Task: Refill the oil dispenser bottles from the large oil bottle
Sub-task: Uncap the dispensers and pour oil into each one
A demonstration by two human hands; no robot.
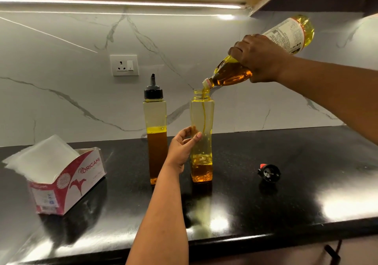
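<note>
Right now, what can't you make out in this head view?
- Large oil bottle middle: the right hand covers it.
- Label text: too small.
- Left hand contact with open dispenser bottle: unclear.
- Capped dispenser bottle base: left forearm hides part of it.

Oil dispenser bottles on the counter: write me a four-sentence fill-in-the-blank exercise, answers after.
1. The right hand tilts the large oil bottle over the ____ dispenser bottle.
2. The capped dispenser bottle stands ____ of it.
3. The loose cap lies on the ____.
4. The tissue box reads ____.

Answers: uncapped; left; counter; ORIGAMI
</note>
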